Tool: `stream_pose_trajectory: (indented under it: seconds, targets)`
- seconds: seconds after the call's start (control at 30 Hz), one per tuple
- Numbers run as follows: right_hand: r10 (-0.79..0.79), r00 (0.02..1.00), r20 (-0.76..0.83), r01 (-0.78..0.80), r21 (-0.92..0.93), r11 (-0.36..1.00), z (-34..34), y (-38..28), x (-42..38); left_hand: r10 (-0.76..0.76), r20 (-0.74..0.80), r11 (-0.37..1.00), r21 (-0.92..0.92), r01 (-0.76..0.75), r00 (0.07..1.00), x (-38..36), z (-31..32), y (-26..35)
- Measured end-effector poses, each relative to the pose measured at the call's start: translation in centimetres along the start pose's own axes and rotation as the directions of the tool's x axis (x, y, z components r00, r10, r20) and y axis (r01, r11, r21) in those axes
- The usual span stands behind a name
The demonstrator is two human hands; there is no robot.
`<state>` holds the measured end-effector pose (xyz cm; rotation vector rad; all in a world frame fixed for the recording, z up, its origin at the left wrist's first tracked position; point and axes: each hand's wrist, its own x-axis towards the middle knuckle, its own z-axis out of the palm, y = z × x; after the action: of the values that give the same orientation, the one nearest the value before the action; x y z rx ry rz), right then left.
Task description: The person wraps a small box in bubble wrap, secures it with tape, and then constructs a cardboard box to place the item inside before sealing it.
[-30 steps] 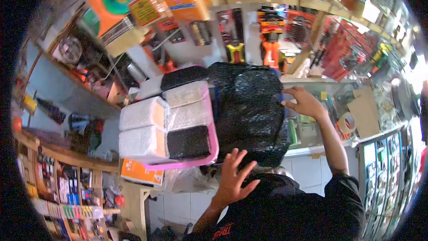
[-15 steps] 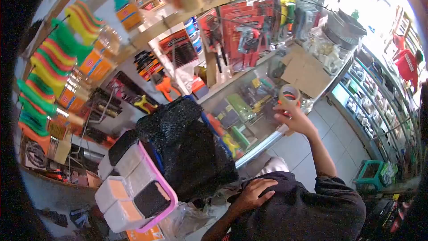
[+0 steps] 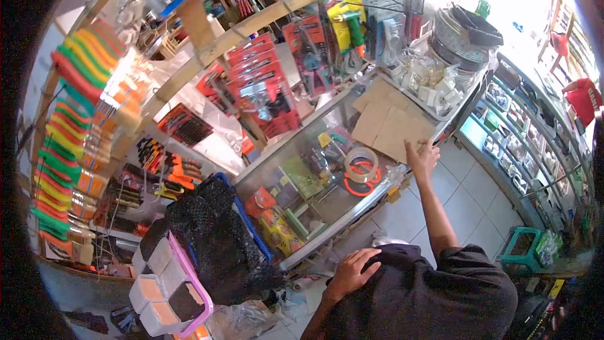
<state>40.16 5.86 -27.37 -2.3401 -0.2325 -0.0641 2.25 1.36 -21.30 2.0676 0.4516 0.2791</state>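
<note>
Moved since half a second ago: right hand point(image 3: 423, 157) off the clear roll of packing tape point(image 3: 361, 164) and on to the flat brown cardboard sheet point(image 3: 390, 123); tape roll now lying alone on the glass-topped display counter point(image 3: 327, 204); view swung a little further right
Head view, right hand: stretched out at arm's length, fingers open and spread, palm down on the near edge of the cardboard sheet; nothing gripped
Head view, left hand point(image 3: 350, 272): resting against the front of the black shirt point(image 3: 415, 296), fingers loosely curled, empty
Head view, tape roll: flat on the counter glass, to the left of the right hand, just beside the orange-handled tool point(image 3: 360, 184), apart from the fingers
Head view, cardboard: lying on the counter top near the white tray of small fittings point(image 3: 434, 82)
Head view, left of counter: bulky bundle wrapped in black plastic point(image 3: 217, 239), and touching it a pink-framed tray of white and black wrapped blocks point(image 3: 167, 289)
Head view, above: red blister-packed tools point(image 3: 264, 88) hanging on the wall
</note>
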Motion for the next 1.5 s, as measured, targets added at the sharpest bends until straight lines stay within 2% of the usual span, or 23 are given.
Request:
stream_pose_trajectory:
  seconds: [0.17,0.27,0.37,0.47,0.6,0.63,0.73,0.83,0.93,0.97,1.07,1.13,1.23,1.33,1.37,1.4,1.47,1.5]
  targets:
    - [-0.09,0.992,0.09,0.067,0.238,0.969,2.0,1.9,0.8,-0.052,0.016,0.995,0.084,0.05,0.999,3.4,2.8,0.6]
    - [-0.017,0.993,-0.12,0.037,0.161,0.986,0.4,-0.8,0.3,-0.046,-0.007,0.995,0.088,0.046,0.999,5.8,3.4,1.6]
    - [-0.106,0.994,0.04,0.104,0.041,0.994,-0.7,-0.1,2.1,0.037,-0.114,0.993,0.118,-0.024,0.993,8.6,2.2,2.9]
    - [-0.076,0.978,0.193,0.08,-0.014,0.997,-1.4,-0.8,3.3,0.126,-0.188,0.974,0.212,-0.085,0.974,11.9,0.4,4.5]
    - [-0.005,0.983,0.184,-0.029,0.183,0.983,-0.6,-1.0,3.3,0.218,-0.196,0.911,0.392,-0.127,0.956,18.0,-1.6,7.4]
    - [-0.005,0.991,0.133,-0.025,0.223,0.975,0.0,-0.9,3.3,0.236,-0.204,0.896,0.425,-0.131,0.95,19.7,-1.8,7.8]
    - [-0.139,0.95,0.28,-0.031,0.527,0.849,1.2,-0.7,3.1,0.238,-0.201,0.873,0.473,-0.119,0.95,25.0,-2.0,7.1]
    - [-0.204,0.975,0.092,0.114,0.578,0.808,2.0,-2.5,0.3,0.147,-0.207,0.882,0.47,-0.033,0.967,29.3,-1.9,5.1]
    - [-0.311,0.95,0.002,0.222,0.695,0.684,3.3,-3.7,-0.5,-0.062,-0.228,0.989,0.115,0.09,0.972,32.0,-2.2,2.7]
    - [-0.323,0.946,-0.008,0.241,0.68,0.692,3.0,-4.2,-0.8,-0.142,-0.206,0.989,-0.079,0.128,0.968,32.2,-2.4,2.4]
    - [-0.349,0.937,-0.023,0.28,0.647,0.709,-0.2,-5.7,-0.8,-0.188,-0.248,0.966,-0.222,0.133,0.95,32.2,-2.8,4.6]
    - [-0.36,0.932,-0.034,0.297,0.639,0.709,0.0,-5.9,-0.6,-0.19,-0.195,0.97,-0.19,0.153,0.962,32.2,-3.4,3.8]
    - [-0.254,0.966,-0.057,0.252,0.441,0.861,0.1,-6.2,-0.5,-0.187,-0.116,0.974,-0.15,0.169,0.975,32.5,-3.8,3.0]
    - [-0.326,0.945,-0.001,0.298,0.413,0.861,-0.2,-5.1,-0.5,-0.267,-0.041,0.951,-0.173,0.257,0.963,32.7,-3.5,2.2]
    - [-0.313,0.936,0.161,0.246,0.337,0.909,-0.5,-4.7,-0.6,-0.302,-0.016,0.938,-0.182,0.294,0.953,32.7,-3.5,2.0]
    - [-0.306,0.927,0.218,0.219,0.349,0.911,-0.7,-4.5,-0.6,-0.336,0.01,0.923,-0.193,0.332,0.942,32.7,-3.4,1.8]
    - [-0.292,0.897,0.332,0.163,0.366,0.916,-1.0,-4.4,-0.7,-0.31,-0.023,0.943,-0.134,0.304,0.95,32.6,-2.6,0.9]
    - [-0.3,0.903,0.307,0.184,0.355,0.917,-0.7,-4.2,-0.9,-0.318,-0.027,0.945,-0.091,0.314,0.948,33.0,-2.4,-0.5]
